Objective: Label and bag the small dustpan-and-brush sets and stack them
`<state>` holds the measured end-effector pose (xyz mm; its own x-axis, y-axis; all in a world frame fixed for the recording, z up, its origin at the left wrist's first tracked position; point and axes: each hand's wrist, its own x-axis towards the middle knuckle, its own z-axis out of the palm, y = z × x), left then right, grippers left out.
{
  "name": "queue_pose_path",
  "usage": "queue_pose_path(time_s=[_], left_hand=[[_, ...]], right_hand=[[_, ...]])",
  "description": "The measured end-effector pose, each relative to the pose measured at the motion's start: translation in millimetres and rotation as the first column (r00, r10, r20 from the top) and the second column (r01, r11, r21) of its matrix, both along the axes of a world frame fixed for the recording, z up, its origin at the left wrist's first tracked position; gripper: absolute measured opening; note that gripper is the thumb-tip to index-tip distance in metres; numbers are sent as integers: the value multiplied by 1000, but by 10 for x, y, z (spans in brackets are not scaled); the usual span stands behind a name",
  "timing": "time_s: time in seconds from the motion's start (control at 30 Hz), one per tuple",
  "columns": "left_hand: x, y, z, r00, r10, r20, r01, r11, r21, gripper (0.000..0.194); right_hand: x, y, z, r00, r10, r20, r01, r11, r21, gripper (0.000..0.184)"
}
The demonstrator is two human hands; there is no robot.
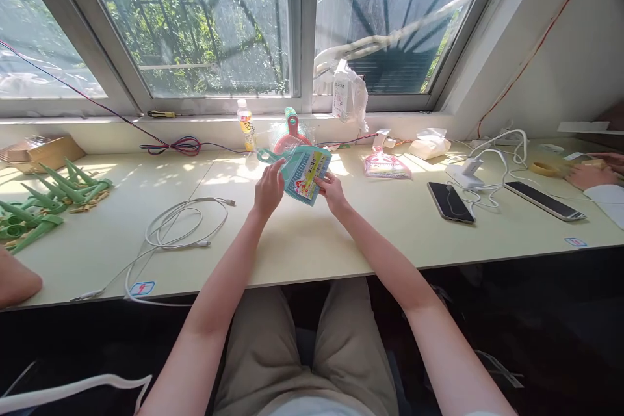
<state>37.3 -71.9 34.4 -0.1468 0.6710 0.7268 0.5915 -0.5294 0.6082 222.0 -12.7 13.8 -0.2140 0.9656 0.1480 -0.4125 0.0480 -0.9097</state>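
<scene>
My left hand (268, 190) and my right hand (331, 192) hold a small teal dustpan-and-brush set (301, 172) with a colourful paper label, just above the pale table (302, 247). My left fingers grip its left side near the teal handle. My right fingers pinch its lower right edge. Just behind it stands a pink set of the same kind (291, 135), and another pink one (385, 166) lies flat to the right.
A coiled white cable (185, 224) lies left of my hands. Green plastic clips (53, 198) are piled at far left. Two phones (451, 201) (543, 200), a charger and cables lie right. Another person's hands (587, 174) are at far right. A bottle (246, 125) stands near the window sill.
</scene>
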Motion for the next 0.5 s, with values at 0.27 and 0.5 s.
queue_pose_path(time_s=[0.27,0.5], left_hand=[[-35,94,13,853,396,340,-466,871,157,92],[-35,123,3,715,-268,645,525,815,-243,80]], right_hand=[[-31,-59,-2,994,-64,-84,64,998,0,37],[-77,-85,-27,992,-64,-112,64,998,-1,32]])
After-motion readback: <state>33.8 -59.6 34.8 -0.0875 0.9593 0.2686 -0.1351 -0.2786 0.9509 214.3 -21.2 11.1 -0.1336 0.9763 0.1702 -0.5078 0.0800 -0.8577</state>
